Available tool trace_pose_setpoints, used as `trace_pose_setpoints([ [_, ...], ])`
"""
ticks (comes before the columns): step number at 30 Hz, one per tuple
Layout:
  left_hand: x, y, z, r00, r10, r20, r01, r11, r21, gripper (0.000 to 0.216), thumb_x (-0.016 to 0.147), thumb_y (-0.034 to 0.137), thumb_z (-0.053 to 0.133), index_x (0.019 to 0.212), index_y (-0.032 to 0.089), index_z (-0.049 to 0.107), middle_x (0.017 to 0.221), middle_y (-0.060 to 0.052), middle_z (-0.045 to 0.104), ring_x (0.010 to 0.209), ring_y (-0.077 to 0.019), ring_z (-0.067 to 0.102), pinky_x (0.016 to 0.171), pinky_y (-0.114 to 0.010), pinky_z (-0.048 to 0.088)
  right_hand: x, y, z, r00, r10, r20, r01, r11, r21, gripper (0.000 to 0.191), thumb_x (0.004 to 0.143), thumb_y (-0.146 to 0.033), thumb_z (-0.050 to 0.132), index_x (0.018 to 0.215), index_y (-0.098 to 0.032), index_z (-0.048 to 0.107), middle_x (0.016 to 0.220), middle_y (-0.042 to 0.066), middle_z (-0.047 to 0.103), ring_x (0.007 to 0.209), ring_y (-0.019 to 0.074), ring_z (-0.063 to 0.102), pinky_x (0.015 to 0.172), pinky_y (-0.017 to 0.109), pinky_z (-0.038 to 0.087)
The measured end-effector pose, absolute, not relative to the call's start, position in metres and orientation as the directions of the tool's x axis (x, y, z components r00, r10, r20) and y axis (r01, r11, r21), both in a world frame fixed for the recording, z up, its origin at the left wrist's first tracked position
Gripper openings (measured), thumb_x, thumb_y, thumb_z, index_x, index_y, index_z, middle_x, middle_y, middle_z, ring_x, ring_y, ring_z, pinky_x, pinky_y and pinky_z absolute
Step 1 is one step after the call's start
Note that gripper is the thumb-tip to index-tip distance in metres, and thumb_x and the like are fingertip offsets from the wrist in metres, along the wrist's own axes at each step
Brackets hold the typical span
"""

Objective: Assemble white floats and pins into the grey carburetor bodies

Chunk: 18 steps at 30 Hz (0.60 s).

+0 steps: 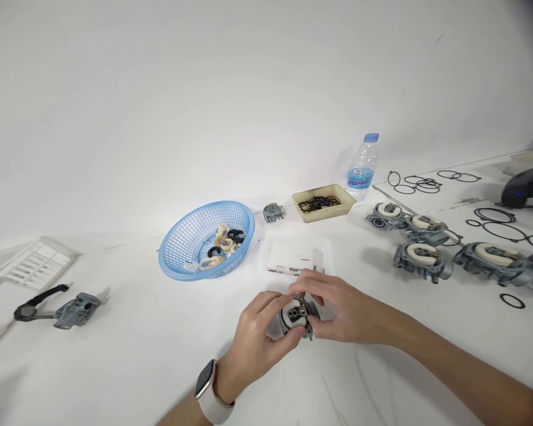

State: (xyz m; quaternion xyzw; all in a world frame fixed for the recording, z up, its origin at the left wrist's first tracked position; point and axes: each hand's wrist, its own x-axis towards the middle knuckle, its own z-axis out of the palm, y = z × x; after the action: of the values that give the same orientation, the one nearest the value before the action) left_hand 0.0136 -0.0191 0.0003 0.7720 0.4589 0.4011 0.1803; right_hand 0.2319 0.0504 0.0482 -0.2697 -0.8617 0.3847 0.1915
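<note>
Gently does it, we think: left hand (256,338) and right hand (341,310) grip clamped on the little grey part (295,314).

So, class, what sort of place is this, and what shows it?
Likely an assembly workbench: left hand and right hand hold a grey metal part, similar parts line up on the right, a blue basket holds seal rings.

I am holding a small grey metal valve body (295,315) between my left hand (255,337) and right hand (340,307). A clear plastic box (293,260) is lying just behind; blue plastic mesh basket (177,248) sitting behind-left, beige plastic tray (324,214) behind-right.
</note>
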Motion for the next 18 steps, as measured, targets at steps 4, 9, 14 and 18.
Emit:
trace_pose_setpoints([
  [4,0.013,-0.02,0.001,0.263,0.859,0.44,0.554,-0.508,0.659,0.042,0.088,0.022,0.073,0.128,0.024,0.063,0.115,-0.008,0.07,0.102,-0.0247,0.067,0.088,-0.039,0.059,0.232,0.049,0.049,-0.802,0.588,0.1,0.314,0.559,-0.768,0.049,0.073,-0.007,0.062,0.118,-0.028,0.064,0.099,0.001,0.059,0.079,0.0156,0.054,0.07,0.026,0.047],
  [9,0.013,-0.02,0.001,0.261,0.87,0.418,0.563,-0.489,0.666,0.038,0.089,0.025,0.073,0.126,0.024,0.064,0.118,-0.009,0.069,0.106,-0.0253,0.067,0.091,-0.04,0.058,0.239,0.062,0.052,-0.734,0.654,0.185,0.271,0.531,-0.803,0.035,0.081,-0.023,0.067,0.116,-0.025,0.065,0.097,0.002,0.062,0.076,0.0158,0.052,0.07,0.027,0.046],
  [14,0.012,-0.021,0.003,0.266,0.864,0.427,0.591,-0.497,0.636,0.037,0.09,0.026,0.073,0.126,0.023,0.064,0.117,-0.009,0.07,0.106,-0.0254,0.068,0.092,-0.04,0.059,0.26,0.1,0.039,-0.292,0.954,0.071,0.607,0.243,-0.757,0.055,0.091,-0.057,0.059,0.056,-0.02,0.04,0.054,-0.002,0.036,0.054,0.0127,0.035,0.052,0.028,0.025],
  [18,0.012,-0.022,0.003,0.273,0.86,0.431,0.594,-0.503,0.628,0.037,0.091,0.026,0.072,0.127,0.023,0.063,0.118,-0.008,0.07,0.107,-0.025,0.068,0.092,-0.039,0.059,0.274,0.125,0.024,-0.244,0.965,-0.095,0.646,0.089,-0.758,0.054,0.085,-0.062,0.066,0.057,-0.021,0.044,0.046,-0.003,0.039,0.044,0.0117,0.035,0.047,0.028,0.021],
])
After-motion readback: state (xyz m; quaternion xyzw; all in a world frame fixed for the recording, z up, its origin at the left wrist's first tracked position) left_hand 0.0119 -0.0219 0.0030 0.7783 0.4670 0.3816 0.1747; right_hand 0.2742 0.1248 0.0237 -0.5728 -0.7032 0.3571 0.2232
